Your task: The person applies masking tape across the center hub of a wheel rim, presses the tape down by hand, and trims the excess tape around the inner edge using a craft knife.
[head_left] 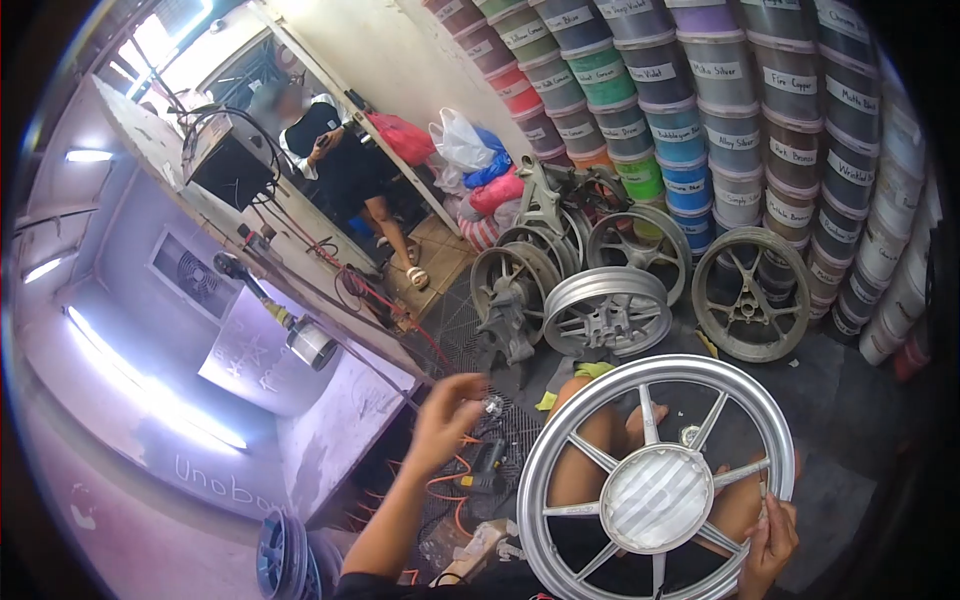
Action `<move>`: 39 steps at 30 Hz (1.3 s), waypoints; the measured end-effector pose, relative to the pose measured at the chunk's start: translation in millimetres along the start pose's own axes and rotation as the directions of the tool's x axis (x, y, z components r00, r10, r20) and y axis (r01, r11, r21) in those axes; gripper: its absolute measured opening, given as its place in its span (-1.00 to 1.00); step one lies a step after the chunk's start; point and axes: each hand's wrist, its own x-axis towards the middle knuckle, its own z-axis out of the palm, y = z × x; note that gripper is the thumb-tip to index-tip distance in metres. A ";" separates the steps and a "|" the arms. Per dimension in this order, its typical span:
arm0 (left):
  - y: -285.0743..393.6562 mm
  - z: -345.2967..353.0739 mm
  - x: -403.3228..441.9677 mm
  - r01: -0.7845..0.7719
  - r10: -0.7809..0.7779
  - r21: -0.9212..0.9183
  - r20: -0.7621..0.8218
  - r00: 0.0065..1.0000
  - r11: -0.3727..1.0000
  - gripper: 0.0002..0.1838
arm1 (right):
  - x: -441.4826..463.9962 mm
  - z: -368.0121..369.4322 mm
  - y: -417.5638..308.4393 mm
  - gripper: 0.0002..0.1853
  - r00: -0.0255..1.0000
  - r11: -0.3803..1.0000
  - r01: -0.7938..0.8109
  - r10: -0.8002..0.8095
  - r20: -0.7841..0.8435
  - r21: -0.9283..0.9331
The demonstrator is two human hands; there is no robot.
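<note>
A silver spoked wheel point(536, 480) rests over my lap, tilted, its round hub covered with pale striped tape point(657, 498). My left hand point(450, 420) is raised in the air to the left of the wheel, touching nothing, its fingers bent and slightly blurred. At the wheel's right rim, my right hand point(770, 535) pinches a thin, small item point(764, 490) that points up beside a spoke; what it is cannot be made out. A small roll of tape point(690, 434) shows behind the spokes.
Several more wheels point(608, 312) stand on the floor ahead, before stacked labelled paint tubs point(722, 134). A lit spray booth point(190, 390) is at left, with a spray gun point(308, 340) hanging at its edge. Another person point(340, 160) stands in the doorway. Hoses and tools point(484, 482) lie on the floor.
</note>
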 end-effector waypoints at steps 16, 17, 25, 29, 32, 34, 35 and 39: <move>15.0 96.1 91.0 -0.190 0.228 -0.139 0.353 0.907 0.972 -0.10 | 12.0 -16.3 -34.4 -0.70 0.995 0.983 0.072 -0.058 0.084 -0.169; 24.6 71.2 99.4 -0.215 0.234 -0.137 0.142 0.962 0.967 -0.19 | 12.6 -16.6 -33.8 -0.70 0.995 0.984 0.074 -0.061 0.084 -0.164; 76.4 -289.0 110.8 -0.553 0.038 -0.087 -0.977 0.211 0.829 -0.81 | 13.6 -19.7 -40.6 -0.70 0.997 0.989 0.044 -0.034 0.068 -0.141; 50.2 -369.1 74.1 -0.640 -0.136 -0.394 -0.900 0.413 0.660 -0.72 | 15.7 -21.7 -42.8 -0.70 0.996 0.993 0.026 -0.017 0.084 -0.113; 38.6 -339.4 66.7 -0.574 -0.142 -0.505 -0.817 0.559 0.645 -0.79 | 20.0 -22.6 -45.3 -0.69 0.995 0.992 0.031 -0.018 0.103 -0.120; 36.3 -326.0 72.4 -0.570 -0.114 -0.495 -0.811 0.574 0.656 -0.79 | 18.0 -20.4 -38.8 -0.68 0.994 0.990 0.068 -0.057 0.093 -0.127; 38.3 -323.3 77.6 -0.582 -0.109 -0.486 -0.820 0.562 0.652 -0.80 | 17.5 -19.5 -36.5 -0.67 0.993 0.988 0.085 -0.073 0.089 -0.131; 48.9 -297.8 79.9 -0.552 0.012 -0.430 -0.781 0.624 0.714 -0.69 | 14.5 -16.6 -36.8 -0.66 0.994 0.988 0.092 -0.085 0.062 -0.124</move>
